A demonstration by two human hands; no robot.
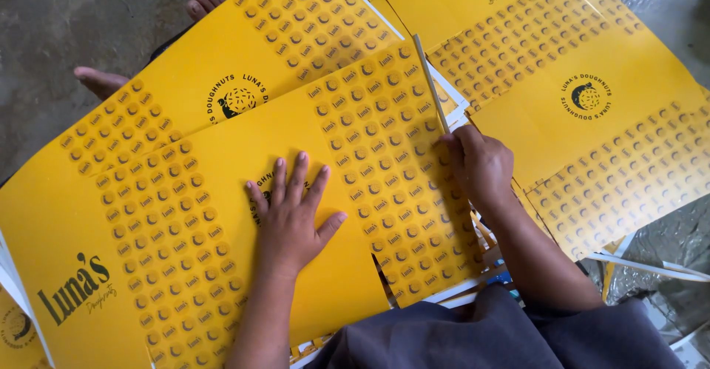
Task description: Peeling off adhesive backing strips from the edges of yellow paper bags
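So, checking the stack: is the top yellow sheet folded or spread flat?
Spread flat: the top yellow sheet lies open under the left hand.

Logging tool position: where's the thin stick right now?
Head view, centre-right: the thin stick is held in the right hand, slanting up across the top yellow sheet, right of the flat left hand.

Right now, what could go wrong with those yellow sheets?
The thin stick in the right hand could slip and scratch or crease the top yellow printed sheet. The left hand presses flat on that sheet only, so the loosely stacked sheets beneath might slide apart.
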